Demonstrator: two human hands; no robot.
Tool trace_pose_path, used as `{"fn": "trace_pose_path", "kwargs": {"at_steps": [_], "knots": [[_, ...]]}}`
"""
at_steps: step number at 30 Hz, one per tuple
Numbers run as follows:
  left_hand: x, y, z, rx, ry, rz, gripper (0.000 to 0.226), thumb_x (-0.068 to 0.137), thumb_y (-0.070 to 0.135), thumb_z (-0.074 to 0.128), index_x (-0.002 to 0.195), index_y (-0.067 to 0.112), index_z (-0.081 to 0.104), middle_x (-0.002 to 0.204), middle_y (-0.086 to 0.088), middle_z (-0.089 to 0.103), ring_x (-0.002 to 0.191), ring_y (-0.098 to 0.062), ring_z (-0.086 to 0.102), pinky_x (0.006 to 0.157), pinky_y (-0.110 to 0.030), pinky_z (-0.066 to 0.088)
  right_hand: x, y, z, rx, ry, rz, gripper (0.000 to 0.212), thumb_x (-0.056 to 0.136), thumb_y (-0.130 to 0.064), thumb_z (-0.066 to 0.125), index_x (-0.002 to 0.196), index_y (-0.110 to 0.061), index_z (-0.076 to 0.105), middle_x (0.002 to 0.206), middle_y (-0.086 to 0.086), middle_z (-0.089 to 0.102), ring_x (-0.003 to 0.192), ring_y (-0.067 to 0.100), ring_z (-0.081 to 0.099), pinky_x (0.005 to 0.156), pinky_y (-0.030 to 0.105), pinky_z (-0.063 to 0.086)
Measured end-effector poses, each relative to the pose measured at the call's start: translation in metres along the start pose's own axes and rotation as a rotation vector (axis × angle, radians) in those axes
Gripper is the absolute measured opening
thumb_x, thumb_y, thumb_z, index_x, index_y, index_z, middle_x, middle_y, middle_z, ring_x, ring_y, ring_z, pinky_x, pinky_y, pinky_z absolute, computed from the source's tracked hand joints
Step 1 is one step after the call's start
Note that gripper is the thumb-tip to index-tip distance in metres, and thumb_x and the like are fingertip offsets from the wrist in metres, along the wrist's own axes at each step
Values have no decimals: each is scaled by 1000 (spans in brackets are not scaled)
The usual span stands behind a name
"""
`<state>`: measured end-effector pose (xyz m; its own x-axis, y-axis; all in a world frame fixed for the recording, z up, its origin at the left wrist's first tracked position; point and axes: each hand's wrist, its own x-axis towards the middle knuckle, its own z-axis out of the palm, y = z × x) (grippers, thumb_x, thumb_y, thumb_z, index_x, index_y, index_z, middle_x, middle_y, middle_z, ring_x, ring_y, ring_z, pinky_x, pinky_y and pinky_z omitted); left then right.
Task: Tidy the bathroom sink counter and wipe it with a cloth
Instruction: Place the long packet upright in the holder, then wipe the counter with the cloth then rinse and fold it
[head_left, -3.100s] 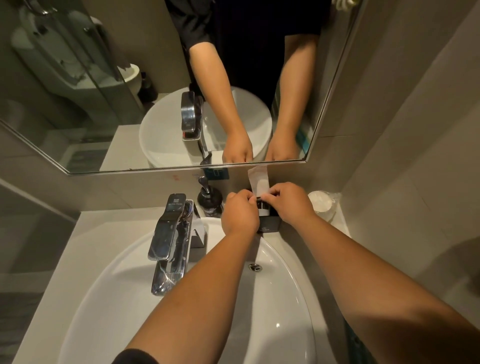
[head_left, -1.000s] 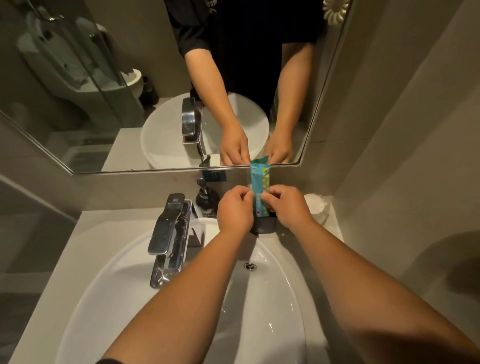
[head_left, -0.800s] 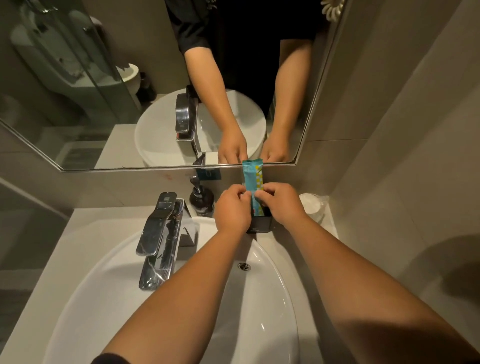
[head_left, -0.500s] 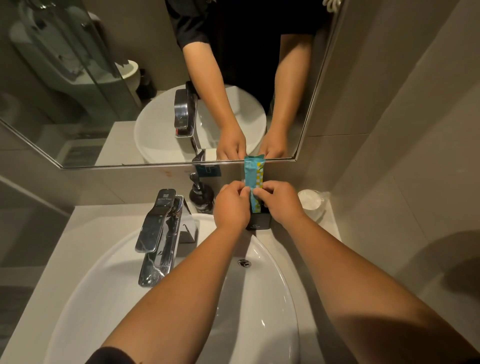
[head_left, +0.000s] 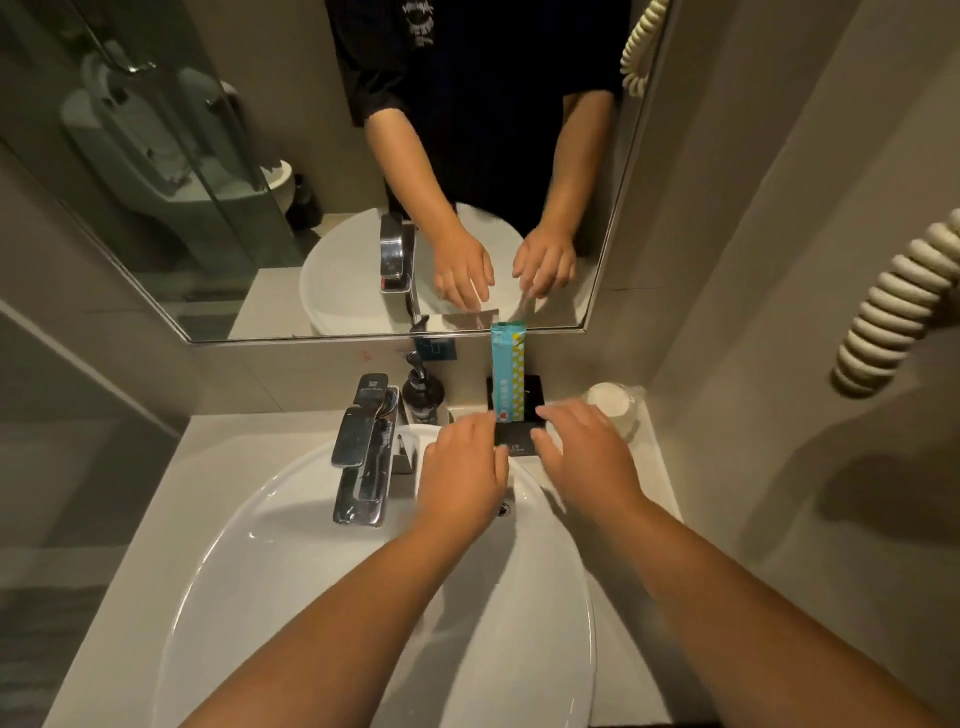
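A teal packet (head_left: 507, 371) stands upright in a small black holder (head_left: 524, 410) at the back of the counter, against the wall under the mirror. My left hand (head_left: 462, 470) hovers just in front of the holder on its left, fingers apart and holding nothing. My right hand (head_left: 587, 457) is just to the holder's right, fingers spread, also free of the packet. Both forearms reach over the white basin (head_left: 270, 582). No cloth is in view.
A chrome tap (head_left: 363, 457) stands at the basin's back left. A dark pump bottle (head_left: 422, 395) sits beside it. A wrapped white cup (head_left: 613, 408) stands in the right corner. A coiled cord (head_left: 893, 312) hangs on the right wall. The pale counter (head_left: 171, 499) surrounds the basin.
Both hands have let go of the teal packet and drawn back a little toward me. The packet now stands by itself in the black holder.
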<state>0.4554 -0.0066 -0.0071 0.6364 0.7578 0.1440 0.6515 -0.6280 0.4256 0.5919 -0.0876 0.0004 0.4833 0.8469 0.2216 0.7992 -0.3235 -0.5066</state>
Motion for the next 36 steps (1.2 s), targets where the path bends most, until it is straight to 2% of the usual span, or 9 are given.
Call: {"fn": "trace_pose_path", "kwargs": {"at_steps": [2,6,9,16,22,26,30,32,36], "knots": [[-33,-13,-3,168,-97,115,45,94,34,42,135,15,42,139,-8,48,128,-28,42,101,-42,36,-34,-14,6,-117,-116,-110,40,88,-36,58,124,-19,59,126,4,61,117,27,53,99,42,41],[-87,-44,-10,328,-291,101,60,95,37,37,147,12,22,157,-10,23,145,-28,18,115,-44,26,-82,-36,27,-255,-360,-160,59,91,-50,45,142,-23,38,152,3,38,142,25,26,117,41,17],[-118,-58,-24,424,-290,126,61,92,40,42,143,11,27,151,-13,34,136,-30,34,110,-46,31,-108,-52,36,-291,-422,-190,64,90,-52,42,146,-21,31,155,4,31,145,26,20,120,43,10],[-177,-87,-53,390,-185,162,51,87,43,50,133,21,41,139,-4,51,127,-25,45,112,-42,28,-161,-92,42,-313,-444,-193,66,90,-56,43,146,-23,30,157,3,30,146,25,21,120,45,11],[-236,-113,-70,442,-297,251,57,94,39,37,143,11,30,152,-11,34,139,-29,29,116,-45,16,-228,-123,52,-323,-473,-161,66,91,-56,42,145,-21,32,155,4,33,144,25,23,118,43,10],[-277,-121,-78,369,-364,309,52,92,36,37,136,9,39,142,-14,44,128,-28,40,111,-44,27,-278,-138,59,-286,-545,-141,67,89,-63,40,143,-23,38,152,3,40,138,25,35,116,42,19],[-305,-123,-75,341,-385,389,43,91,35,36,122,7,47,124,-12,53,109,-28,47,96,-42,36,-307,-149,54,-232,-621,-211,67,82,-76,34,120,-25,53,117,1,63,101,18,54,95,39,44],[-314,-122,-73,335,-382,418,40,92,38,34,113,8,50,114,-11,56,101,-27,47,89,-41,37,-314,-151,50,-229,-633,-242,60,79,-76,41,114,-29,54,107,-4,65,92,15,55,89,38,45],[-325,-118,-68,252,-431,446,45,91,53,32,106,16,52,104,-6,60,89,-23,50,84,-40,38,-317,-150,51,-221,-609,-281,50,75,-63,55,116,-34,52,110,-6,66,96,14,57,92,36,43]]}}
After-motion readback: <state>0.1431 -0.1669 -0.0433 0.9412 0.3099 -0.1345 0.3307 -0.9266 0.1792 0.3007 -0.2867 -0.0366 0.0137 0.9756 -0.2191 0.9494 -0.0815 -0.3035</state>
